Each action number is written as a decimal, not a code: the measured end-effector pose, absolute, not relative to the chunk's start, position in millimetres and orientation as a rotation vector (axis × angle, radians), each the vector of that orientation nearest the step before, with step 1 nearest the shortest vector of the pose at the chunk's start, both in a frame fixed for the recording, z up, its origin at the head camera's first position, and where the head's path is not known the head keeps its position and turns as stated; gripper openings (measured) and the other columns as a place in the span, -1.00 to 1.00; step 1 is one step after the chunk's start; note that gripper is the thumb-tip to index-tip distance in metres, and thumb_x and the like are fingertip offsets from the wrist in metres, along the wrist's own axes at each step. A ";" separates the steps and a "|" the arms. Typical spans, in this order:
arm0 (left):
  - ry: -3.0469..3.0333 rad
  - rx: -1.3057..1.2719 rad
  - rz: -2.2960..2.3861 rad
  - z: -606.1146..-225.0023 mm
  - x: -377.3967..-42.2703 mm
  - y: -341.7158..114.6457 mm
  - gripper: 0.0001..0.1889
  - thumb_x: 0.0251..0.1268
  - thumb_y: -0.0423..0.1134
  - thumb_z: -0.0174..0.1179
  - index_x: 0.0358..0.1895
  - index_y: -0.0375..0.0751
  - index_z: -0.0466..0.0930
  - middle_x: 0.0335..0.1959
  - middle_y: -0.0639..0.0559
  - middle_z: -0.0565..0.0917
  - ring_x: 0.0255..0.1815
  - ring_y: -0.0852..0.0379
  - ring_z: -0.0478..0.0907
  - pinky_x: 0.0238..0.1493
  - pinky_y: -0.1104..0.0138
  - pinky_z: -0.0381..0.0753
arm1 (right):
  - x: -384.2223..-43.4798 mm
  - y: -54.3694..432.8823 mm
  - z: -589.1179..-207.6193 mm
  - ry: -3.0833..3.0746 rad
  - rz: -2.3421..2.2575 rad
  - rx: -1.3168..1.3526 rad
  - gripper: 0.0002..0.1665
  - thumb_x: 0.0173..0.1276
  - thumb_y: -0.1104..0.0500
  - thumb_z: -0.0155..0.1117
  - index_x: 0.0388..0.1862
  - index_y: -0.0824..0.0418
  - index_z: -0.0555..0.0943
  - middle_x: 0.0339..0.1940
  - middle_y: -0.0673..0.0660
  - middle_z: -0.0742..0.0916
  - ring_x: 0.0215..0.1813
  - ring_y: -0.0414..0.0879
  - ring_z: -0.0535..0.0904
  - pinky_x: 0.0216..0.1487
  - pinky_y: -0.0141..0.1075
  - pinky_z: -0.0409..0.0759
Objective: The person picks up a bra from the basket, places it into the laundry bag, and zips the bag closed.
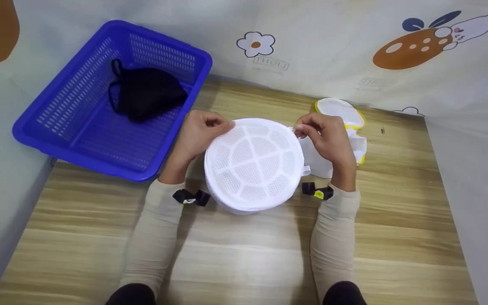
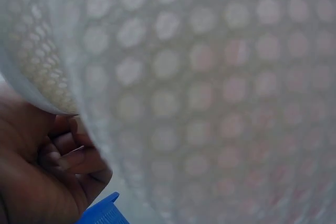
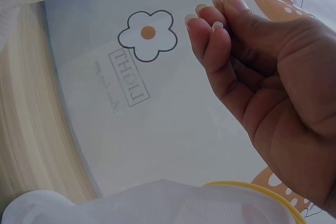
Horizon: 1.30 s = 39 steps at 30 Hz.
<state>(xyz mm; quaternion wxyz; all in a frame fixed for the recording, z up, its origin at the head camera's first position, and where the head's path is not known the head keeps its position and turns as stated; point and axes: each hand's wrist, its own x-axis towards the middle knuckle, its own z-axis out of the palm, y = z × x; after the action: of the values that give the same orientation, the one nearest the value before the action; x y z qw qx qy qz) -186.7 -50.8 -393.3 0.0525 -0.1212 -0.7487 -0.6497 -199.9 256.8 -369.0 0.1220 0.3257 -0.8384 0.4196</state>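
A round white mesh laundry bag (image 1: 254, 163) stands in the middle of the head view, its lid with a wheel-like pattern facing up. My left hand (image 1: 199, 133) pinches its rim at the upper left, thumb on top. At the upper right of the rim, my right hand (image 1: 326, 135) pinches a small pale piece between thumb and finger, perhaps the zipper pull. Blurred bag mesh (image 2: 210, 77) fills most of the left wrist view, hiding part of the left fingertips. In the right wrist view, the right fingers (image 3: 210, 45) are curled at the bag's edge.
A blue plastic basket (image 1: 112, 171) on the left holds a black cloth item with straps (image 1: 151, 91). Behind my right hand lie white mesh pieces with yellow trim (image 1: 339, 112). A patterned sheet (image 1: 311, 51) hangs behind the wooden tabletop (image 1: 400, 220).
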 end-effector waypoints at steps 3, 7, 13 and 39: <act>-2.272 -0.350 -1.988 -393.2 -187.2 -51.0 -0.90 0.08 -0.35 0.36 -0.45 -0.36 0.74 -0.58 0.03 0.64 -0.60 0.25 0.43 -0.57 0.45 0.36 | -199.4 257.2 -368.5 -2.452 1.224 0.955 -0.94 0.28 0.41 0.25 -0.34 0.36 0.66 -0.46 0.04 0.71 -0.44 -0.15 0.61 -0.37 -0.42 0.58; -2.273 -0.332 -2.014 -392.7 -187.2 -51.2 -0.89 0.08 -0.35 0.35 -0.45 -0.36 0.75 -0.61 0.04 0.63 -0.63 0.26 0.43 -0.60 0.46 0.38 | -198.5 257.4 -367.9 -2.444 1.238 0.964 -0.94 0.26 0.41 0.26 -0.35 0.34 0.66 -0.47 0.05 0.71 -0.45 -0.14 0.61 -0.37 -0.41 0.58; -2.297 -0.312 -2.009 -393.6 -187.3 -51.5 -0.88 0.09 -0.32 0.36 -0.45 -0.35 0.75 -0.63 0.06 0.63 -0.66 0.28 0.43 -0.62 0.46 0.40 | -196.9 257.1 -367.1 -2.453 1.248 0.954 -0.93 0.26 0.42 0.26 -0.37 0.33 0.66 -0.48 0.05 0.71 -0.45 -0.14 0.61 -0.37 -0.42 0.57; -2.259 -0.264 -2.029 -388.3 -186.7 -53.6 -0.88 0.11 -0.45 0.31 -0.46 -0.51 0.70 -0.60 -0.11 0.64 -0.65 0.26 0.43 -0.62 0.48 0.38 | -198.7 262.3 -367.2 -2.452 1.249 0.944 -0.93 0.24 0.43 0.28 -0.40 0.33 0.66 -0.50 0.06 0.71 -0.46 -0.12 0.62 -0.36 -0.43 0.57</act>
<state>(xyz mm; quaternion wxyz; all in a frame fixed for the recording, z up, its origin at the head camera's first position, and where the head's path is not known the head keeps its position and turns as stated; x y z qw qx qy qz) -186.7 -53.6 -388.3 0.0467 -0.0866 -0.7404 -0.6649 -198.7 262.3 -367.2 0.1159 0.3224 -0.8372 0.4264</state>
